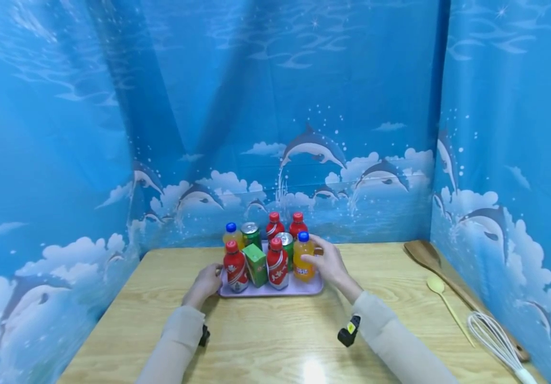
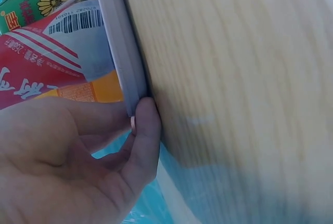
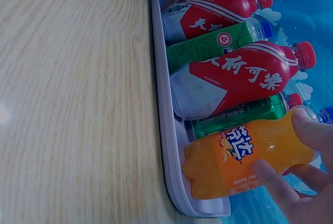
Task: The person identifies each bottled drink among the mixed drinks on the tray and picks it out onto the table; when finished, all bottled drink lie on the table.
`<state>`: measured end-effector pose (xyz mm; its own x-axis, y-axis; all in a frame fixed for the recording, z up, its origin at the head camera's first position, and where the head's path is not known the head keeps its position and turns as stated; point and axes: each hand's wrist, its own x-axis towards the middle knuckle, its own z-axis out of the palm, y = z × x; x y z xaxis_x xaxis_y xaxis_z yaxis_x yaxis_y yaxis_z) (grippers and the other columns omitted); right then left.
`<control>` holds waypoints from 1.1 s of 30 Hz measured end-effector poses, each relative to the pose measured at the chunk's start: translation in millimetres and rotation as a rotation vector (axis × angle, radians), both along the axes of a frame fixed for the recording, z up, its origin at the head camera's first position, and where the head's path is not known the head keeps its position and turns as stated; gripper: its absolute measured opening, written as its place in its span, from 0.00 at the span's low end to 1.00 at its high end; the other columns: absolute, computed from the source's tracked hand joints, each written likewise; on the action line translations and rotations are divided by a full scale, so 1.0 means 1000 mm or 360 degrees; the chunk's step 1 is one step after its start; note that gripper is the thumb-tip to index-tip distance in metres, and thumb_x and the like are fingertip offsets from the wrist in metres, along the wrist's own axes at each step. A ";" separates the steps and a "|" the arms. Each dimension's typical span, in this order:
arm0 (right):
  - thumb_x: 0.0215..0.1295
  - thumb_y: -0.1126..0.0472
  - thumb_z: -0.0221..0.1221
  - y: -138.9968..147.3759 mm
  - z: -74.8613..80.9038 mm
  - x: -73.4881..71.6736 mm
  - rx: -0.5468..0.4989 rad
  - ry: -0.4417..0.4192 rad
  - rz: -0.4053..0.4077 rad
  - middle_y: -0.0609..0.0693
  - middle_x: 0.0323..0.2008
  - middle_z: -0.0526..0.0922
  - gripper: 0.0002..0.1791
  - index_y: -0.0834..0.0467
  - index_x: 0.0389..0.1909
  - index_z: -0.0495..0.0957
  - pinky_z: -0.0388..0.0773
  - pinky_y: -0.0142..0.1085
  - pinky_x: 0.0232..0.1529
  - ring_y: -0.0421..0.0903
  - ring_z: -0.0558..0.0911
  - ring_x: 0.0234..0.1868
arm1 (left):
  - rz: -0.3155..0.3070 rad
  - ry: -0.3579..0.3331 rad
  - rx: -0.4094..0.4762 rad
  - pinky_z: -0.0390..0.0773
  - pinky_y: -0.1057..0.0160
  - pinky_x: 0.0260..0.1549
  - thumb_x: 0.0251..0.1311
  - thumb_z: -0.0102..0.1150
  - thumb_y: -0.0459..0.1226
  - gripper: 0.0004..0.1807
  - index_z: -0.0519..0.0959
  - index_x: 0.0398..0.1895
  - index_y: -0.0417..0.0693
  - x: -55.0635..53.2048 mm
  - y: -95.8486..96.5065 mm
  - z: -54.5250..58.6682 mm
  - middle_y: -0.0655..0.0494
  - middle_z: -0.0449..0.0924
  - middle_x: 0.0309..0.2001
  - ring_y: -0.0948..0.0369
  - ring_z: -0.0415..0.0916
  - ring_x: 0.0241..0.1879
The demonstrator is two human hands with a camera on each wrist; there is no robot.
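Note:
A pale lilac tray stands on the wooden table and is packed with upright drinks. My right hand grips an orange soda bottle with a blue cap at the tray's front right corner. In the right wrist view, the thumb and fingers of that hand curl round the upper half of the orange bottle, whose base rests inside the tray. My left hand pinches the tray's left rim, the thumb pressed against the edge. Red-capped bottles and a green carton stand beside the orange one.
More red bottles, two green cans and a second orange bottle fill the back of the tray. A wooden spatula, a yellow spoon and a whisk lie along the table's right side. Blue dolphin curtains wall in three sides.

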<state>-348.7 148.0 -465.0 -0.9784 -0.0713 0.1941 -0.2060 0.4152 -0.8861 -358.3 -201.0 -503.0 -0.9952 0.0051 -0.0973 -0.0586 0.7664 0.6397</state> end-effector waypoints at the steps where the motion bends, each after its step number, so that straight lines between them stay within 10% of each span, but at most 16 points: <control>1: 0.68 0.61 0.69 0.001 -0.001 -0.001 -0.0019 -0.0011 0.0006 0.63 0.69 0.78 0.37 0.54 0.77 0.70 0.90 0.51 0.53 0.67 0.80 0.66 | 0.0001 -0.0013 0.0010 0.84 0.45 0.59 0.64 0.51 0.24 0.30 0.70 0.72 0.30 0.000 -0.001 -0.001 0.28 0.73 0.69 0.36 0.76 0.64; 15: 0.72 0.64 0.65 0.029 0.015 -0.023 -0.0246 -0.0023 0.0042 0.68 0.71 0.73 0.38 0.57 0.80 0.63 0.91 0.52 0.48 0.71 0.78 0.67 | 0.0051 -0.0134 0.0220 0.86 0.63 0.31 0.64 0.52 0.26 0.33 0.66 0.75 0.33 -0.008 -0.013 -0.007 0.28 0.71 0.69 0.51 0.81 0.42; 33: 0.73 0.62 0.65 0.059 0.010 -0.055 -0.0298 -0.0201 -0.0208 0.64 0.76 0.67 0.39 0.51 0.81 0.62 0.89 0.45 0.55 0.66 0.75 0.71 | 0.0051 -0.0193 0.0174 0.88 0.61 0.33 0.66 0.52 0.25 0.34 0.65 0.77 0.35 -0.008 -0.004 -0.005 0.27 0.66 0.74 0.44 0.81 0.55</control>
